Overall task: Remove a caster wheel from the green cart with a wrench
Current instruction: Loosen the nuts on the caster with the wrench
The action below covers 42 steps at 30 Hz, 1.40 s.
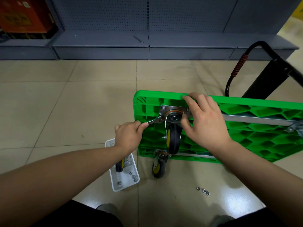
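I see the green cart (246, 138) lying upside down on the floor (82, 104), its caster wheel (173, 138) pointing up at me. My left hand (127, 136) grips the wrench (154, 121), its head set on the near-left nut of the mounting plate (164, 110). My right hand (205, 118) lies flat and spread over the plate and the cart's rim, steadying it. Three loose nuts (203, 190) lie on the floor, and a white tray (114, 185) holds another wheel with more nuts. I judge this caster partly unbolted: several nuts remain on the plate, so lifting it free comes later.
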Available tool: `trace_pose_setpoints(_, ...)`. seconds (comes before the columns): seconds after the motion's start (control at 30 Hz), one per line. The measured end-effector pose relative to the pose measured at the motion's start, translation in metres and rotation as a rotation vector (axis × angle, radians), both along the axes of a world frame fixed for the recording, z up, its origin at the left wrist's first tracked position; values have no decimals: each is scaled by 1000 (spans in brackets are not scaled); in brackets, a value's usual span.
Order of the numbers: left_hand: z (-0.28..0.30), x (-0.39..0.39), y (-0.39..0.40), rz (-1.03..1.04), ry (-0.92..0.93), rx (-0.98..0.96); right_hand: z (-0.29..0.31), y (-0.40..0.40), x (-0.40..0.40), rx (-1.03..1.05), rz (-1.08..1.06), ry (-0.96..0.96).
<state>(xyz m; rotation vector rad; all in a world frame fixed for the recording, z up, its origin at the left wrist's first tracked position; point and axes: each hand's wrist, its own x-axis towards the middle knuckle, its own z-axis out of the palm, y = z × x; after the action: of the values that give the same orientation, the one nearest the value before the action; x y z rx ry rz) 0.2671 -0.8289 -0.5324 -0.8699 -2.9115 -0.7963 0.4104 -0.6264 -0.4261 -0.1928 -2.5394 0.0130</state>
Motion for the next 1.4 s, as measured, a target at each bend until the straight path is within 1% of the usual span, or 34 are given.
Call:
trace_pose_setpoints(0.17, -11, 6, 5, 14, -123, 80, 0, 0, -1, -4, 1, 2)
trace_pose_setpoints(0.27, -16, 11, 6, 7, -216, 168, 0, 0, -1, -4, -2, 4)
trace_pose_setpoints(0.33, -20, 15, 9, 4, -337, 245, -1, 0, -1, -6, -1, 6)
trace_pose_setpoints(0.47, -29, 26, 17, -56, -640, 379, 0, 0, -2, -6, -2, 10)
trace_pose_setpoints(0.53, -29, 30, 20, -81, -716, 378, -1, 0, -2, -8, -4, 5)
trace_pose_setpoints(0.7, -18, 14, 17, -160, -807, 221, -1, 1, -4, -1, -10, 4)
trace_pose_setpoints(0.8, -10, 7, 13, -198, -846, 195, 0, 1, -5, 2, -12, 5)
trace_pose_setpoints(0.9, 3, 6, 8, -179, -813, 168, 1, 1, -5, 5, -14, -9)
trace_pose_setpoints(0.93, 9, 4, 6, -180, -761, 140, 1, 1, -5, 9, -14, -11)
trace_pose_setpoints(1.07, 34, -11, -5, -235, -394, -69, 2, 1, -3, 13, -18, -23)
trace_pose_setpoints(1.2, 62, -22, -14, -224, -139, -255, 3, 0, -4, -1, -23, -45)
trace_pose_setpoints(1.3, 78, -26, -12, -209, -12, -380, 4, -1, -3, -4, -31, -57)
trace_pose_setpoints(1.4, 88, -27, -7, -226, 44, -472, 4, -2, -2, -5, -35, -65)
